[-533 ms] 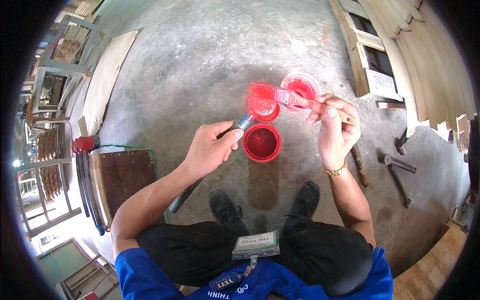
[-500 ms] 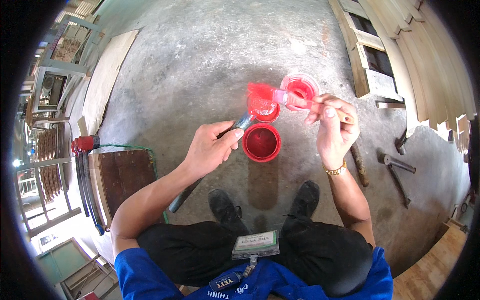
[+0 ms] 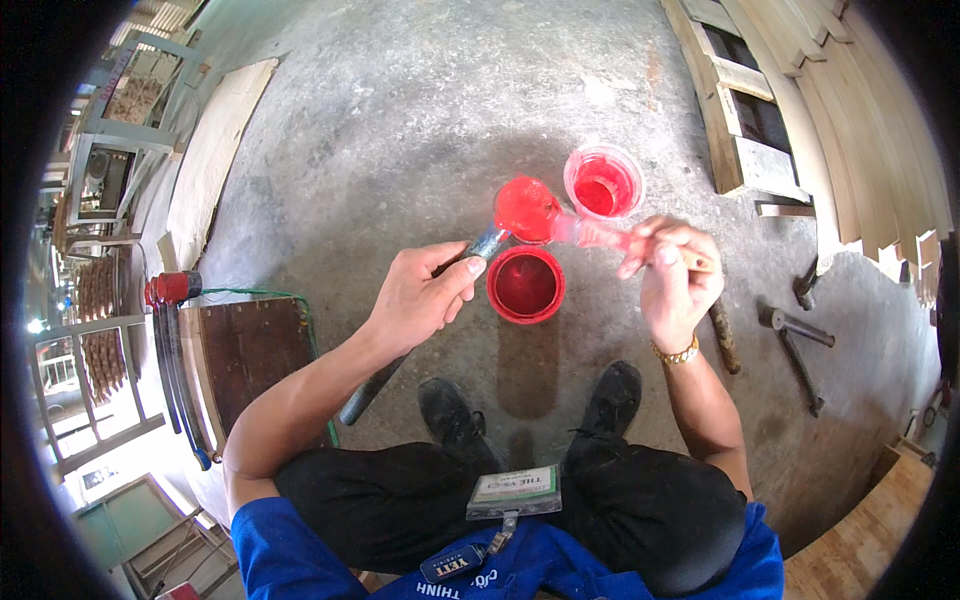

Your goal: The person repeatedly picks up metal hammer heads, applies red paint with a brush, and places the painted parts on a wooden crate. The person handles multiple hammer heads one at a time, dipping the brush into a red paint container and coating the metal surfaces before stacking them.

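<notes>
My left hand is closed around the dark metal handle of a hammer. The hammer's round head is coated in wet-looking red, and its handle runs back under my left forearm. A paintbrush is gripped in my right hand; its blurred, red-covered bristles reach the right side of the hammer head. Just below the head stands an open red paint can with dark red paint inside. Beyond the brush sits a clear plastic tub of red paint. Something red under the hammer head is mostly hidden.
Several red-headed hammers rest on a brown wooden box at left. Unpainted hammers lie on the concrete floor at right, near a wooden pallet and stacked boards. My shoes are below the can.
The brush has moved down and slightly right, from the top of the hammer head to its lower right side. My left hand and the hammer stay almost still.
</notes>
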Demonstrator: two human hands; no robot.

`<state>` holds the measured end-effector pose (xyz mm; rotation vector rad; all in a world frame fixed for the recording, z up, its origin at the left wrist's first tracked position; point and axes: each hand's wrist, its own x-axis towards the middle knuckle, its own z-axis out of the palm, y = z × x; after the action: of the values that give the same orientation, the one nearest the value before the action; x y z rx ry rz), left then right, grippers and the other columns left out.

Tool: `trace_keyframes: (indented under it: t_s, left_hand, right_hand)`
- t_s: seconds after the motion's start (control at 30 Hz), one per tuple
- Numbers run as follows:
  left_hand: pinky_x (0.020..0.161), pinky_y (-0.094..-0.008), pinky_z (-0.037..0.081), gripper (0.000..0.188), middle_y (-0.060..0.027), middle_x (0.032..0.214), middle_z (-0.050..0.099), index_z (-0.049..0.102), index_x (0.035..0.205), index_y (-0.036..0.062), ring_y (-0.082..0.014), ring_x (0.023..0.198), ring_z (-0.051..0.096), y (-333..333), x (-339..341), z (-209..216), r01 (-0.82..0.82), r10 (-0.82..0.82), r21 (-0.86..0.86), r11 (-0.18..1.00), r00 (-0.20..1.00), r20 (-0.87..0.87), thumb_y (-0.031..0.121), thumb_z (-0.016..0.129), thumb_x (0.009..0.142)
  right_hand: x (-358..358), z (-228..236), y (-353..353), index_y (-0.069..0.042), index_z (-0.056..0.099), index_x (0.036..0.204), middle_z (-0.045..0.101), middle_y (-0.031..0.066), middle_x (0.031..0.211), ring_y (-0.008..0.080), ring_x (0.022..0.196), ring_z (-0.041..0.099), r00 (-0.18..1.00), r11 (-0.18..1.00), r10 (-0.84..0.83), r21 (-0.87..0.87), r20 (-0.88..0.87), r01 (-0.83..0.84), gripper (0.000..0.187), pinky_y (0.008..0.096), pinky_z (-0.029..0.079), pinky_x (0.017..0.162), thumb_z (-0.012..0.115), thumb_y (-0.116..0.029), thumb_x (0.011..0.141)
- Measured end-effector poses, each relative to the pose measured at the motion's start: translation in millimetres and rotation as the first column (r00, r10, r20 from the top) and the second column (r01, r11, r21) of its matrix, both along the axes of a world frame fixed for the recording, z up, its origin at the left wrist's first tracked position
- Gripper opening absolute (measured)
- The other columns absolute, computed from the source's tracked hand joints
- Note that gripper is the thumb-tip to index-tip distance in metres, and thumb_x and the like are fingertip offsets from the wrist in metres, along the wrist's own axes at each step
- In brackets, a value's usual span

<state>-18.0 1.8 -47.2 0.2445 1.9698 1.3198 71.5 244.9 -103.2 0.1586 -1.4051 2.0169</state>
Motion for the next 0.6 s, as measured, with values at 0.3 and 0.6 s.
trace_keyframes:
  t_s: [0.3, 0.6]
  left_hand:
    - [0.041, -0.0201, 0.035, 0.023, 0.0018, 0.064, 0.052, 0.060, 0.087, 0.0009, -0.0028, 0.049, 0.045, 1, 4, 1, -0.026, 0.026, 0.005, 1.000, 0.999, 0.023, 0.022, 0.052, 0.092]
    - [0.041, -0.0201, 0.035, 0.024, 0.0015, 0.064, 0.052, 0.060, 0.087, 0.0004, -0.0031, 0.049, 0.045, 3, -1, 0, -0.028, 0.028, 0.038, 0.999, 1.000, 0.009, 0.022, 0.052, 0.092]
  right_hand:
    - [-1, -1, 0, 0.004, 0.052, 0.098, 0.059, 0.0226, 0.094, 0.0189, 0.060, 0.060, 0.998, 0.997, -0.064, -0.041, -0.023, 0.063, 0.012, 0.0297, 0.052, 0.054, 0.053, -0.003, 0.089]
    - [-3, 4, 2, 0.004, 0.053, 0.097, 0.060, 0.0223, 0.092, 0.0182, 0.061, 0.060, 1.000, 1.000, -0.026, -0.018, -0.009, 0.026, 0.011, 0.0293, 0.052, 0.054, 0.054, -0.004, 0.089]
